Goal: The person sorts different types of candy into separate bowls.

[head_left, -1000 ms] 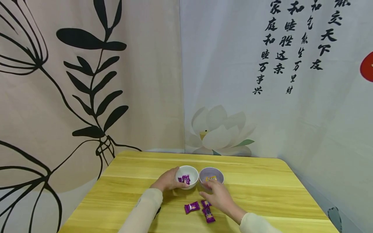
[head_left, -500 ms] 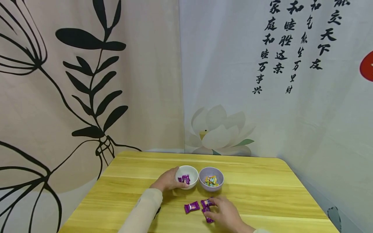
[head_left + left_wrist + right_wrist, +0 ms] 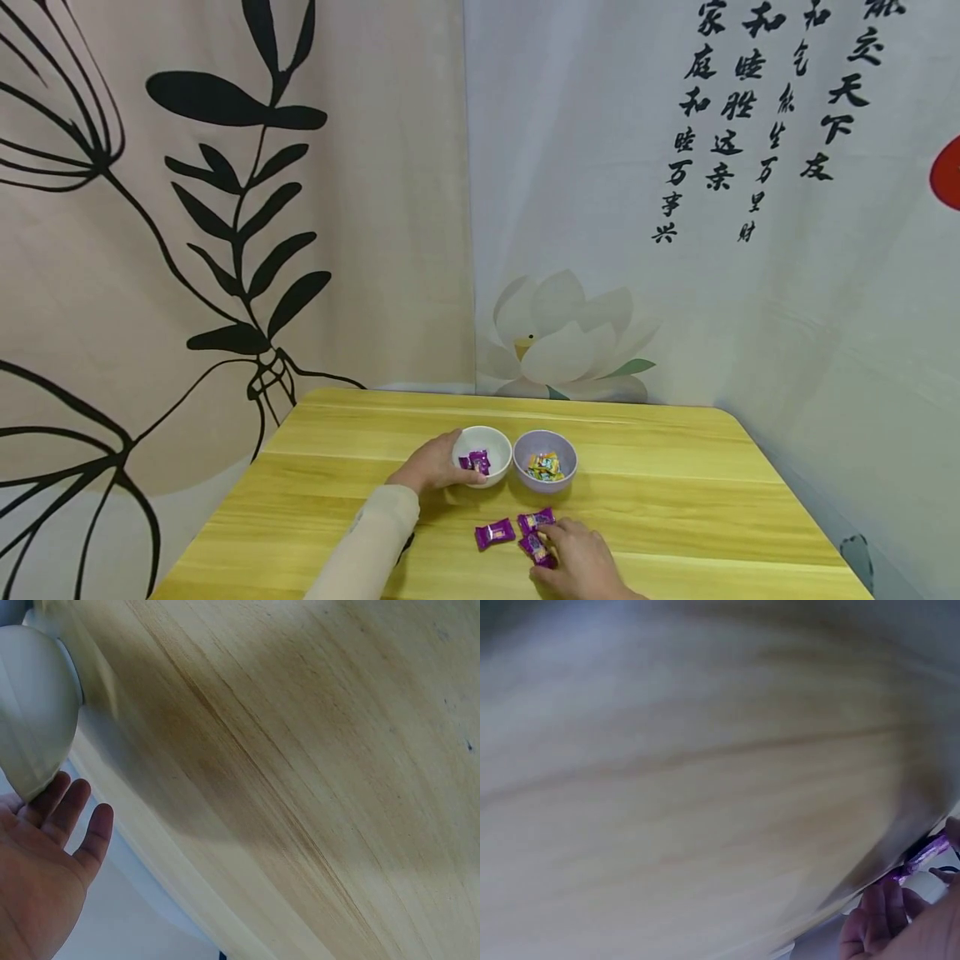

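Observation:
In the head view, my left hand [image 3: 435,465] holds the white bowl [image 3: 501,435] by its left side, thumb along the near rim and fingers around the outer wall. Several purple-wrapped candies [image 3: 477,460] lie inside that bowl. The left wrist view shows the fingers of the left hand [image 3: 49,862] at the underside of the bowl [image 3: 34,697]. My right hand [image 3: 581,560] pinches a purple-wrapped candy [image 3: 534,546] on the table between thumb and fingers. Two more purple candies lie close by, one candy [image 3: 536,521] just beyond it and another candy [image 3: 494,534] to the left.
A lilac bowl [image 3: 568,454] with several yellow-wrapped candies [image 3: 545,467] stands against the white bowl's right side. Everything rests on a yellow wood-grain table [image 3: 675,483]. Behind its far edge hang printed cloths [image 3: 390,208]. A small dark object [image 3: 407,546] shows partly behind the left sleeve.
My right hand has come back from over the lilac bowl to the purple candies and taken hold of the nearest one, turning it slightly. The left hand and both bowls have stayed in place.

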Demonstrator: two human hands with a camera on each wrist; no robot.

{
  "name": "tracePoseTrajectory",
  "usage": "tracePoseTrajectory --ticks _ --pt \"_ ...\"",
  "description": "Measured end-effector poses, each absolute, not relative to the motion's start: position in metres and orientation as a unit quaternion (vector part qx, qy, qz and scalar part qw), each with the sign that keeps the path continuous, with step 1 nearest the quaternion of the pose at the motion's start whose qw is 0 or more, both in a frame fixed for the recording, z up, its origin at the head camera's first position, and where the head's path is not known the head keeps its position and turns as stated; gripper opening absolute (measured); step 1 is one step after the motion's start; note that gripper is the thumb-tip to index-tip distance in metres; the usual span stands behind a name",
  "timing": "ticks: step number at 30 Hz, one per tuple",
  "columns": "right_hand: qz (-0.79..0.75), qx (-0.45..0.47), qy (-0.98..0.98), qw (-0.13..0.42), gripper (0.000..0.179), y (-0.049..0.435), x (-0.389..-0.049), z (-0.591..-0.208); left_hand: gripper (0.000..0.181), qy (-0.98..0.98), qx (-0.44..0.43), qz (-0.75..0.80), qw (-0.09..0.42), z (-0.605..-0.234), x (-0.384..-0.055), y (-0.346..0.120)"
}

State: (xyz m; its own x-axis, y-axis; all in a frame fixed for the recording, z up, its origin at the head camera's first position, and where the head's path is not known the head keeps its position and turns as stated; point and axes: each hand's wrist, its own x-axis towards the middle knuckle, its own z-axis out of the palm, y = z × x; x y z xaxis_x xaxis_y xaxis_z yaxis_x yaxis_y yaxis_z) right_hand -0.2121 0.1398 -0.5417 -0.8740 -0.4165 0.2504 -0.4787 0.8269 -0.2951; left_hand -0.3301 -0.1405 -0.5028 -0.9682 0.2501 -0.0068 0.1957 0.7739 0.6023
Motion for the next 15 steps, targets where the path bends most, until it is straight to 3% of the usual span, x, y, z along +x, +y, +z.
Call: tracePoseTrajectory --ticks 8,15 --pt "0.177 0.257 -0.942 0.121 0.040 0.1459 -0.2120 -0.5422 0.109 0.939 0.124 0.319 0.043 -0.5005 -0.3287 -0.1411" --pt "0.172 0.264 -0.942 0.113 0.038 0.1482 -0.2121 -0.5428 0.111 0.940 0.119 0.315 0.043 -0.5011 -0.3292 -0.1410"
